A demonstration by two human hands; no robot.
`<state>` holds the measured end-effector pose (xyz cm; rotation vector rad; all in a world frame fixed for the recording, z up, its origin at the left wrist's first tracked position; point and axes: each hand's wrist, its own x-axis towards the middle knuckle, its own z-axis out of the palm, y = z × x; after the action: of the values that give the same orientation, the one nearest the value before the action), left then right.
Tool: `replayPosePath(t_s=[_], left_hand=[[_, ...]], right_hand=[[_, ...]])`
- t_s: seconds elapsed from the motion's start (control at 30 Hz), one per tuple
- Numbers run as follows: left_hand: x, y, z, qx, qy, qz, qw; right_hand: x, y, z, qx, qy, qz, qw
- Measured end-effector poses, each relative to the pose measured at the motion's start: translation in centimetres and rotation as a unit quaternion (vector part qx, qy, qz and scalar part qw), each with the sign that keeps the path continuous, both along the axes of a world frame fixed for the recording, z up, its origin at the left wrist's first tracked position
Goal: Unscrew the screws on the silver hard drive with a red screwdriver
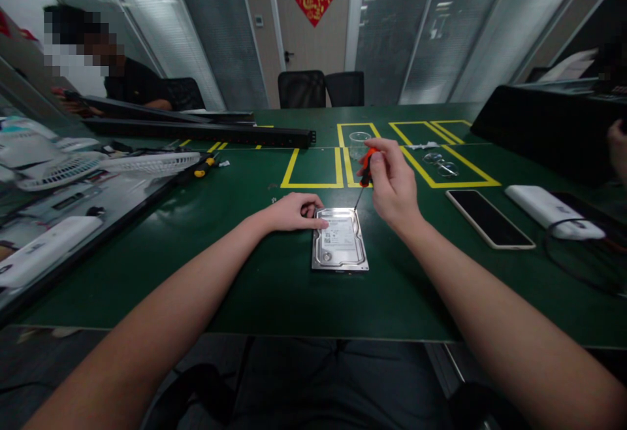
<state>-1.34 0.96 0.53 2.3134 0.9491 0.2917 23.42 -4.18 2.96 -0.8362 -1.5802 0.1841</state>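
A silver hard drive (341, 247) with a white label lies flat on the green table in front of me. My left hand (296, 212) grips its far left corner, thumb on top and the other fingers curled at the side. In my right hand (396, 187) is a screwdriver (367, 170) with an orange and black handle, held tilted. Its thin tip meets the drive near the far right corner; whether it sits in a screw is too small to tell.
To the right lie a phone (490, 219), a white power bank (553, 211) and a black cable. Eyeglasses (441, 164) and a clear cup (359, 146) stand farther back. A yellow-handled tool (204, 167) and white fan parts are left. Another person (132, 83) sits far left.
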Motion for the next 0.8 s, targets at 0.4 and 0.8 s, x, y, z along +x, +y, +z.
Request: replayPosePath(t_s=[0.4, 0.8], left_hand=[[0.05, 0.08, -0.17, 0.003, -0.008, -0.002, 1.0], [0.03, 0.08, -0.05, -0.001, -0.004, 0.002, 1.0]], right_hand=[[-0.18, -0.05, 0.06, -0.008, 0.003, 0.011, 1.0], [-0.06, -0.09, 0.01, -0.011, -0.009, 0.017, 1.0]])
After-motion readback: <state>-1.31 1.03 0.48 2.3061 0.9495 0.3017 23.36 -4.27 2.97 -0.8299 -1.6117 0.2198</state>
